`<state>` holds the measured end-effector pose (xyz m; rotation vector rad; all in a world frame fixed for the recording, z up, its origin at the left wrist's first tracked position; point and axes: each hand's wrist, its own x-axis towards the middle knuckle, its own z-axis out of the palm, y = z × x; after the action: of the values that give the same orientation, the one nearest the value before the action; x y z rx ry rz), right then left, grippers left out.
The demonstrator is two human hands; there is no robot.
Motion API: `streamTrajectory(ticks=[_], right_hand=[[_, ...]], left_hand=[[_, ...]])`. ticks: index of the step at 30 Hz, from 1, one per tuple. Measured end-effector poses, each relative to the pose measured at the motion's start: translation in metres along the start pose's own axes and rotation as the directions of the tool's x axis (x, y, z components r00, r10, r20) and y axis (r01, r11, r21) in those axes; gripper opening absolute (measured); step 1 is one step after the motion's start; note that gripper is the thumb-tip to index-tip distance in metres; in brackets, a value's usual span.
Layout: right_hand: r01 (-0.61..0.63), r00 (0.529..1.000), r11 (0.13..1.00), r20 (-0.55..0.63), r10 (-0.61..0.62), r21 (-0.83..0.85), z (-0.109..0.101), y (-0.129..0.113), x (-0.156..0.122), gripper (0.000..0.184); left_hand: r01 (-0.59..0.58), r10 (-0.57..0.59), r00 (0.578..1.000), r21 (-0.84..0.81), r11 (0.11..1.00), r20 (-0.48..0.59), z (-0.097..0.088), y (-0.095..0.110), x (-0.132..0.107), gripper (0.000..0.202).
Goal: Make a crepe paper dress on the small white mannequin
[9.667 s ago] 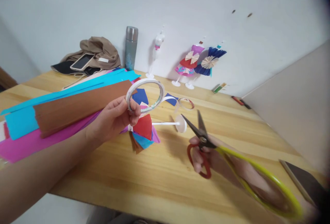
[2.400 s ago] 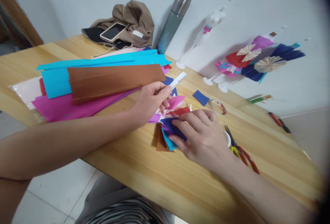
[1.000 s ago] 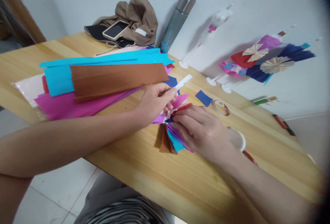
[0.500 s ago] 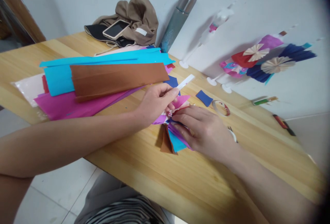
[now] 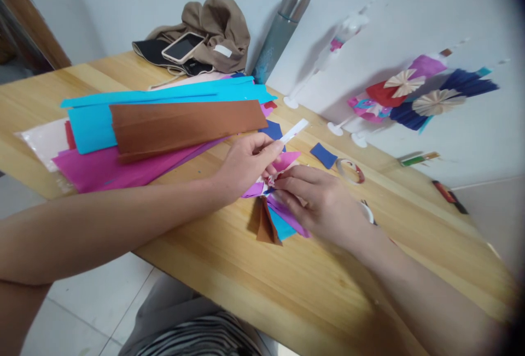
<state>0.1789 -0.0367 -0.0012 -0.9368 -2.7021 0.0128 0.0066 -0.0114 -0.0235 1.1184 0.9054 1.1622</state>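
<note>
A small figure dressed in folded paper pieces (image 5: 274, 219), brown, light blue, purple and pink, lies on the wooden table (image 5: 254, 285). My left hand (image 5: 245, 162) is closed in a pinch on a short white strip (image 5: 293, 130) that sticks up and to the right. My right hand (image 5: 322, 203) lies over the paper figure with its fingers curled and pressed on the pink and red pieces (image 5: 285, 162). Both hands meet at the figure's middle. Its white stand (image 5: 368, 211) peeks out behind my right hand.
Long sheets of brown (image 5: 184, 122), light blue (image 5: 123, 105) and magenta (image 5: 106, 167) paper lie at the left. Behind them are a tan cloth with a phone (image 5: 182, 47) and a metal bottle (image 5: 281, 30). Finished paper dolls (image 5: 410, 96) stand by the wall. A blue scrap (image 5: 323, 155) and a tape ring (image 5: 349, 170) lie nearby.
Earlier I held a tape roll and scissors; both are put down. In the last second my right hand's fingers have curled further in on the paper pieces; my left hand has hardly moved.
</note>
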Motion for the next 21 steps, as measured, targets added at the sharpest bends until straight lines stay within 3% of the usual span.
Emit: streamTrajectory(ticks=[7, 15, 21], right_hand=[[0.011, 1.000, 0.997, 0.013, -0.013, 0.076, -0.001, 0.006, 0.005, 0.020], [-0.087, 0.996, 0.973, 0.045, 0.079, 0.213, -0.006, 0.008, 0.010, 0.018], [-0.223, 0.975, 0.890, 0.091, 0.204, 0.398, -0.005, 0.015, 0.014, 0.014]], left_hand=[[0.012, -0.012, 1.000, -0.006, 1.000, -0.005, 0.000, 0.000, -0.001, 0.026], [0.010, -0.010, 1.000, -0.003, 1.000, 0.001, -0.001, 0.001, -0.002, 0.025], [0.049, -0.049, 0.999, -0.019, 0.999, 0.018, 0.000, 0.002, -0.001, 0.026]])
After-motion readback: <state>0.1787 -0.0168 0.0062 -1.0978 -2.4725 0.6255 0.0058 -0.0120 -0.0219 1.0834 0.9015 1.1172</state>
